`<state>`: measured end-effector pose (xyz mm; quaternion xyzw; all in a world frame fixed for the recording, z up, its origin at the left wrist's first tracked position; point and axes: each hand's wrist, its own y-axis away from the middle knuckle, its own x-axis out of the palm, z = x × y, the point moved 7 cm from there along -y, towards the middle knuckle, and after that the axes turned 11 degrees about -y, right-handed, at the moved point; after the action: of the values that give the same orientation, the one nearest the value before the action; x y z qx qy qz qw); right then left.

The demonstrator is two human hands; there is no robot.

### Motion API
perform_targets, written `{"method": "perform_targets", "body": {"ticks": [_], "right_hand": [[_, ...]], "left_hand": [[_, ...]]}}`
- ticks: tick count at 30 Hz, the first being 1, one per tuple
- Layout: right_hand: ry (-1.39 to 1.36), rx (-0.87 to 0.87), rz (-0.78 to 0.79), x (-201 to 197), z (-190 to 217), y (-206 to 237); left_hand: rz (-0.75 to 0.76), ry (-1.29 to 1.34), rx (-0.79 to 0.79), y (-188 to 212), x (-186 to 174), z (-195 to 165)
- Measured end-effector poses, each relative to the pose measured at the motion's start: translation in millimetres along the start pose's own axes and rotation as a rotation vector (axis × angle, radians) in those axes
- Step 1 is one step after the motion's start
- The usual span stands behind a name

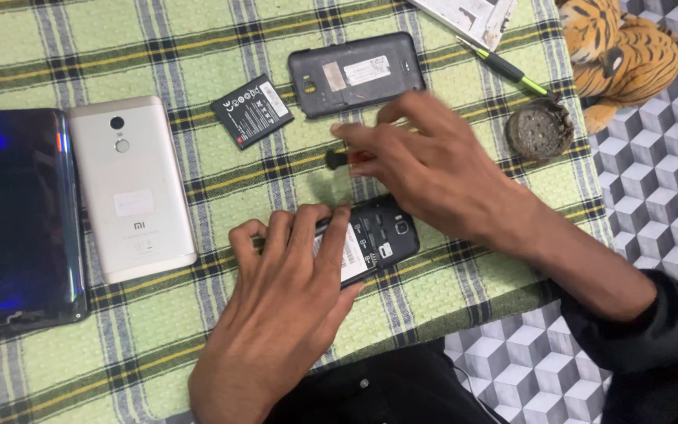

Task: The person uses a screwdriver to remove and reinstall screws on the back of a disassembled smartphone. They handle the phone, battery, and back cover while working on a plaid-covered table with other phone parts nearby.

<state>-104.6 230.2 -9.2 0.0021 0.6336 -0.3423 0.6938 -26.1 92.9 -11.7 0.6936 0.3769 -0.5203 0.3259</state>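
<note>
A small black phone (382, 235) with its back cover off lies on the green checked cloth. My left hand (288, 290) presses flat on it and hides its left half. My right hand (425, 161) hovers just above and behind the phone, closed around a screwdriver (339, 158) with an orange handle and a black end cap pointing left. The phone's black back cover (355, 73) lies inside up further back, and a black battery (251, 110) lies to the left of that cover.
A silver phone (131, 188) and a dark blue phone (21, 216) lie face down at the left. A green and black pen (504, 69), a round dark metal tin (539, 129) and a tiger soft toy (621, 51) are at the right. The table edge runs along the right.
</note>
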Motion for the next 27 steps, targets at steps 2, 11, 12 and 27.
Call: {"method": "perform_targets", "body": {"ticks": [2,11,12,27], "right_hand": [[-0.147,0.066,0.059,10,-6,-6],[-0.074,0.322,-0.132,-54,-61,3],[0.001,0.305,-0.106,-56,-64,4],[0.254,0.209,0.097,-31,-72,3]], "left_hand": [[-0.003,0.018,0.01,0,0,0],[-0.112,0.104,0.034,7,10,0],[-0.116,0.092,0.035,7,12,1],[-0.198,0.132,-0.006,13,6,-4]]}}
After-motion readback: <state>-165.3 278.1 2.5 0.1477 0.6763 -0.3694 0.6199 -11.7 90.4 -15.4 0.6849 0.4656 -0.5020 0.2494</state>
